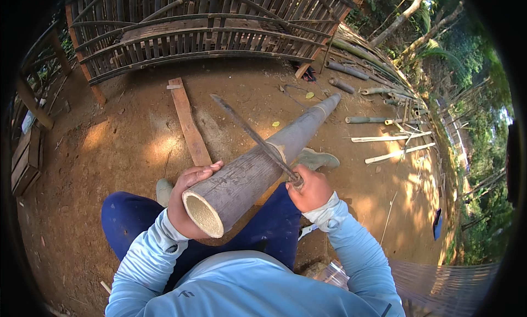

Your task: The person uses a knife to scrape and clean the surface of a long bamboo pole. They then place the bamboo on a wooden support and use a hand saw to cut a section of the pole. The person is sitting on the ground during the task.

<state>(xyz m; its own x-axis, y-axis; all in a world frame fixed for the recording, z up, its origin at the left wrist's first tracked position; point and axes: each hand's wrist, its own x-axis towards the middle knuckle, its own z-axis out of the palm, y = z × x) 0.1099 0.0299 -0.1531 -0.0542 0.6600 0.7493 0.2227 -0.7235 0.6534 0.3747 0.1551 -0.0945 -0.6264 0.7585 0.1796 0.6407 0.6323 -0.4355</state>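
A thick grey-brown bamboo pole (241,177) slants across my lap, its cut, hollow near end facing me and its far end pointing up to the right. My left hand (189,199) grips it by the left side of the near end, fingertips on top. In my right hand (311,190) is the handle of a machete (252,134). The long dark blade crosses over the pole near a pale ring on it and points to the far left. Whether the blade's edge touches the bamboo, I cannot tell.
Ahead stands a slatted bamboo structure (208,37). A wooden plank (189,122) lies on the dirt beyond my left hand. Cut bamboo pieces (365,120) and split pale strips (391,138) lie to the right. A wooden box (27,160) is at far left.
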